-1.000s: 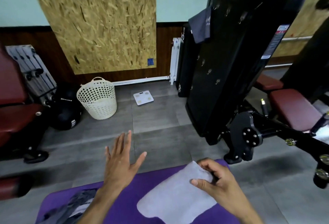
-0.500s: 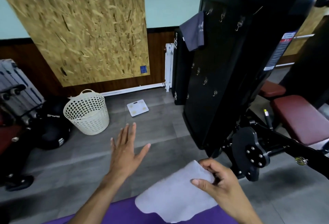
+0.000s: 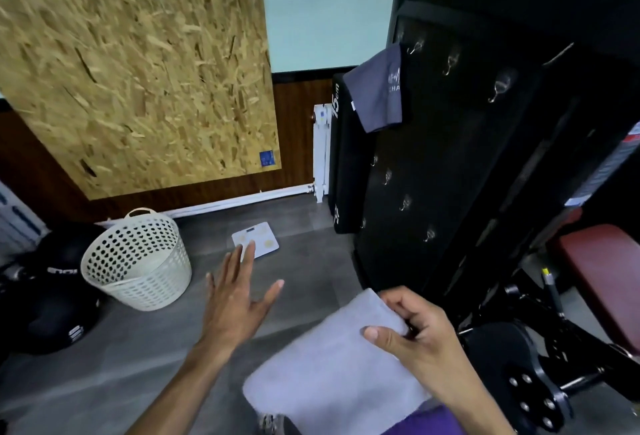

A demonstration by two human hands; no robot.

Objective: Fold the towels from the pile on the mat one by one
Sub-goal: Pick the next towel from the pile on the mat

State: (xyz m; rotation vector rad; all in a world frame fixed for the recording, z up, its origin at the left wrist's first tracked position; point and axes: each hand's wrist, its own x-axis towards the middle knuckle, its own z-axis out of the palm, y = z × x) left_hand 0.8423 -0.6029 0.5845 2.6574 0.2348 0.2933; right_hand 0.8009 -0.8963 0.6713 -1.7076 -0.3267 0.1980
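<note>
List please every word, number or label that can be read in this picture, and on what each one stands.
"15cm": white, running vertically on the black pad against the wall.
"CHA": white, cut off, under a logo on the grey cloth hung on the black machine.
Unreadable: blue sticker on the chipboard, machine label, white print on the black balls, scale display.

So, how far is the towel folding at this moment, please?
No finished, folded towel is visible, so nothing can be counted as done. In hand: the right hand pinches the far corner of a light grey towel, which lies flat over the purple mat; the left hand hovers open beside it. Left: this towel's folds. The pile is out of view, so the remaining number is unknown.
</note>
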